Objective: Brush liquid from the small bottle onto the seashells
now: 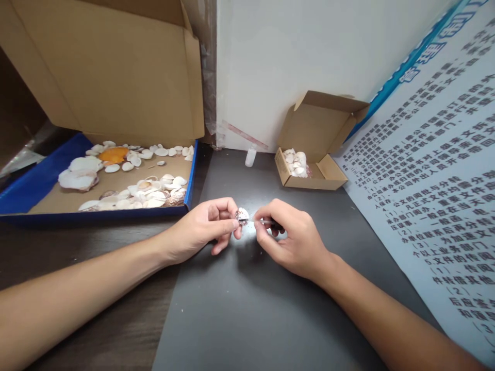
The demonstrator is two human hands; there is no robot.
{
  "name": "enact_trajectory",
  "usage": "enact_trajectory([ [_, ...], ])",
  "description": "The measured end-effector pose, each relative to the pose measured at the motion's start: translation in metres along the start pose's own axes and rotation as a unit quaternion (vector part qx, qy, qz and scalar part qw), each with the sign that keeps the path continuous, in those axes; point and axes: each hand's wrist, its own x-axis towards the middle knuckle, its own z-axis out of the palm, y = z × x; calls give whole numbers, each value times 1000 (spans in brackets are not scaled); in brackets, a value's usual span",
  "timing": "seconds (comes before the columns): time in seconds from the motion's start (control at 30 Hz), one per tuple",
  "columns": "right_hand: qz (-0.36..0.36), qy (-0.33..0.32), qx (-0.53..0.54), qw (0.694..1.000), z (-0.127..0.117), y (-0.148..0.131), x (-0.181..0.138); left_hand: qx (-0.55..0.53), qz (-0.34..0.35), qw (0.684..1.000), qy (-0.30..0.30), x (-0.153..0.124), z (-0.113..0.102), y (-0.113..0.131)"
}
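Observation:
A small white shell with dark speckles [242,214] is pinched between the thumb and fingers of my left hand [211,224]. My right hand [296,237] is closed round a thin tool [266,221] with a dark handle, mostly hidden by the fingers. The narrow metal end of this tool points left and reaches the shell; whether it is a knife or another kind of tool I cannot tell. Both hands hover over a dark grey mat [216,319].
At the left stands a large open blue-edged box [189,180] with many shells, one orange shell [113,154] among them. A small open cardboard box [330,178] with shells [297,163] stands at the back right, beside a small whitish bottle [250,156]. A printed sheet [417,170] leans at the right.

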Motion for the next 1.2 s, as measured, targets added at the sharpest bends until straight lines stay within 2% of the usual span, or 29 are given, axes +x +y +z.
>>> enact_trajectory([
  [0.2,59,15,-74,995,-3,3,2,13,9,1000,11,0,1,0],
  [0.37,24,10,22,999,-4,1,1,10,11,1000,15,1,2,1],
  [0.47,10,-7,39,999,-2,1,0,14,9,1000,15,1,2,1],
  [0.77,74,0,-58,996,-2,5,3,21,-2,1000,20,1,1,1],
  [0.9,41,30,-24,998,-4,2,3,20,-1,1000,11,1,0,-1],
  [1.03,-9,1,10,1000,-4,-1,1,22,0,1000,1,1,-1,-2],
  [1.2,28,-10,-41,999,-3,0,1,18,-1,1000,2,1,-1,-2],
])
